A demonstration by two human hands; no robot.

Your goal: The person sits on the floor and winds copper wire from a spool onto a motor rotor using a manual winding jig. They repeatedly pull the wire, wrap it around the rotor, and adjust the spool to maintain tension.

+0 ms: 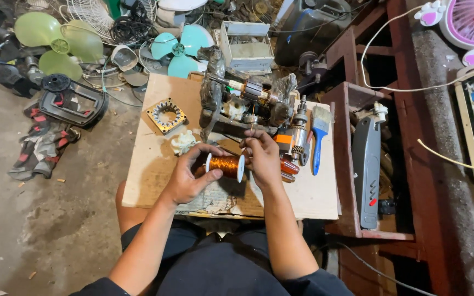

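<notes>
- Head view: the left hand (185,175) curls around one white end of a spool of copper wire (225,165), fingers wrapped over the flange and thumb on top.
- The right hand (263,159) closes on the spool's other end, its fingertips (250,140) pinched together just above it; whether they nip a strand of wire is too fine to tell.
- The spool lies on its side, held just above the counter (314,200), near the middle of the near edge.
- Just beyond the hands, toward the far edge, a motor armature (250,90) with a copper commutator sits in a dark, worn frame.
- A square metal stator ring (166,114) lies near the far left corner, and a small white plastic fan piece (184,142) rests just beside the left hand.
- A blue-handled paintbrush (319,134) lies near the right edge, with orange-handled screwdrivers (287,164) touching the right hand's outer side.
- On the floor past the far edge lie green fan blades (56,44) and teal fan blades (179,48).
</notes>
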